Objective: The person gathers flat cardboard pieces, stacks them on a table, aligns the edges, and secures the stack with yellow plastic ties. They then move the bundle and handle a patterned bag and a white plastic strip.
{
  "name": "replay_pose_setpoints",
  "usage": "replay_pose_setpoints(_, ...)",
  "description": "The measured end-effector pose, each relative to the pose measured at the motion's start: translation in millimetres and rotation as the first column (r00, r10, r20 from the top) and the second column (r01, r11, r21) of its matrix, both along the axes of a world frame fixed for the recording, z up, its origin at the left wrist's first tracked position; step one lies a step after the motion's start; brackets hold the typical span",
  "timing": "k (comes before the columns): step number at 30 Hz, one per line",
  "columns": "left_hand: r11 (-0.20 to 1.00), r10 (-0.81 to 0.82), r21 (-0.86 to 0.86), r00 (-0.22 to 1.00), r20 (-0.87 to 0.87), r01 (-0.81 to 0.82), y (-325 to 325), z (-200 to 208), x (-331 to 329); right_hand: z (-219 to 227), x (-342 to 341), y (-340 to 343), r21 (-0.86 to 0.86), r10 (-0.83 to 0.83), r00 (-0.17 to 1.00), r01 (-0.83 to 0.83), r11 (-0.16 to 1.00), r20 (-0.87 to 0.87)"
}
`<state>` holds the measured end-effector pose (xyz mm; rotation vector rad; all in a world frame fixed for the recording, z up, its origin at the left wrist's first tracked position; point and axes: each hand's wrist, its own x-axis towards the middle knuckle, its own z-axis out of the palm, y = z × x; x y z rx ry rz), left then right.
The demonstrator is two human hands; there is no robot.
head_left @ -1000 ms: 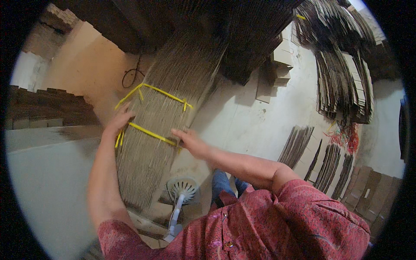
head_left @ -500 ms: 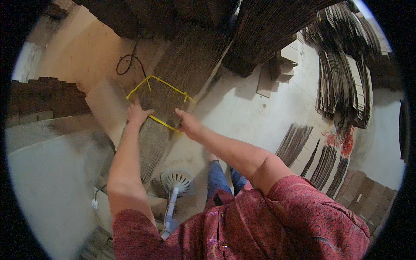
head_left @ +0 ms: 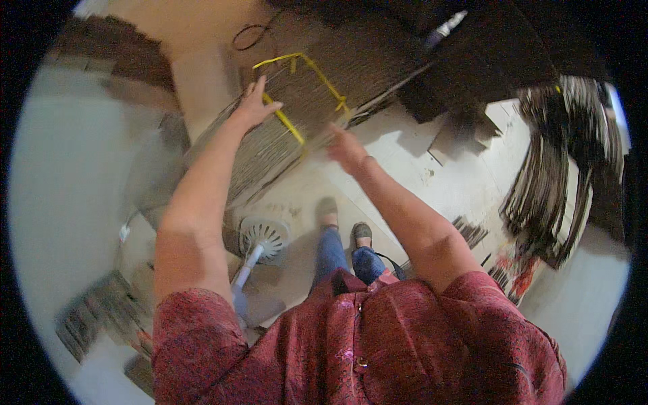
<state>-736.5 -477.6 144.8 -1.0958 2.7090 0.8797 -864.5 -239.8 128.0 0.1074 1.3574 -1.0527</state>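
A long row of flat brown cardboard sheets [head_left: 270, 145] stands packed on edge in front of me. Yellow strap [head_left: 327, 81] marks off a bundle within it, with a tied end at the far right corner. My left hand [head_left: 255, 109] rests at the bundle's left side with fingers spread, the thumb close to the near length of strap. Beside the bundle's right edge is my right hand [head_left: 347, 150], its fingers smeared by motion. Whether they touch the strap or cardboard I cannot tell.
A grey-white pedestal fan [head_left: 264, 237] stands near my legs. Stacked cardboard [head_left: 547, 182] stands at the right, near a red tangle [head_left: 523, 273]. More dark cardboard [head_left: 128, 54] lies at the far left. A cable loop [head_left: 251, 37] lies beyond the bundle.
My view has turned, so the bundle now sits farther right and higher. My right hand has come away from the near strap to the bundle's right side. My left hand stays at its left side.
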Motion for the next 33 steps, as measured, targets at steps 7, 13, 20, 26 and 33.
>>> replay_pose_setpoints(7, 0.86, 0.298, 0.475, 0.938, -0.177, -0.184, 65.3, 192.4, 121.0, -11.6, -1.0, 136.4, 0.018, -0.07, 0.993, 0.071, 0.997, -0.092)
replay_pose_setpoints(13, 0.691, 0.715, 0.438, 0.634, -0.294, -0.575, 208.5, 277.4, 312.6, -21.2, 12.7, 278.0, 0.168, 0.392, 0.908, -0.368, 0.914, -0.144)
replay_pose_setpoints(20, -0.053, 0.814, 0.616, -0.392, -0.429, -0.786, 463.8, 236.1, 488.5, -55.6, -9.7, 383.5, 0.106, 0.78, 0.294, -0.904, 0.415, -0.552)
replay_pose_setpoints(26, -0.213, 0.663, 0.708, -0.631, -0.402, -0.674, 643.6, 172.2, 536.1, -24.0, 18.6, 357.6, 0.31, 0.878, 0.269, -0.86, 0.404, -0.396)
replay_pose_setpoints(33, -0.525, 0.555, 0.737, -0.827, -0.082, -0.426, 793.7, 103.5, 515.5, 4.7, 125.4, 312.3, 0.331, 0.93, 0.056, -0.925, 0.185, -0.363)
